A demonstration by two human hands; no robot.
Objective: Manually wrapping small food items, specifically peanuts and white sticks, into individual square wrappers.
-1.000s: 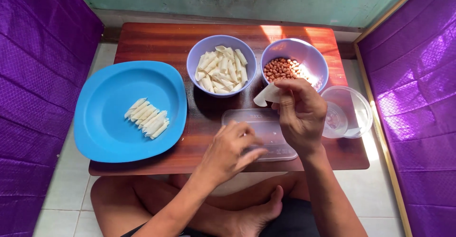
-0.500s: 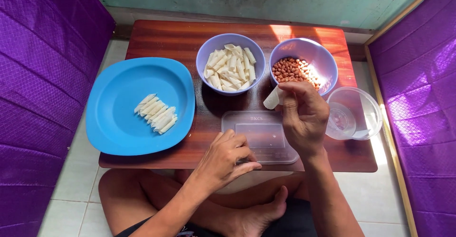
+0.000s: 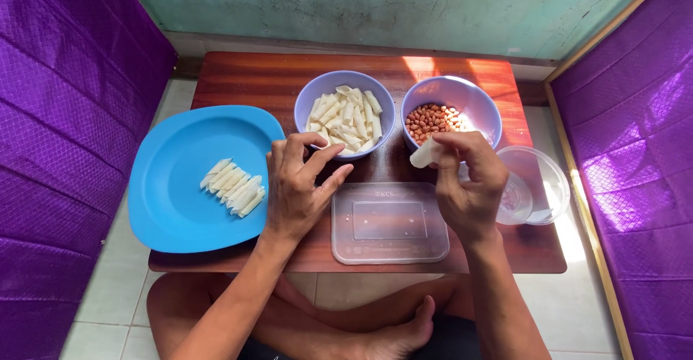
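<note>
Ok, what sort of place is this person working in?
Likely a home floor setup, not a proper kitchen. The person sits cross-legged on a tiled floor at a low wooden table boxed in by purple quilted panels. Bowls of pasta and peanuts suggest food sorting.

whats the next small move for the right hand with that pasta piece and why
Probably carry it left to the blue plate. The right hand pinches one pale pasta tube above the table, and a neat row of tubes already lies on that plate, with bare room beside it.
</note>
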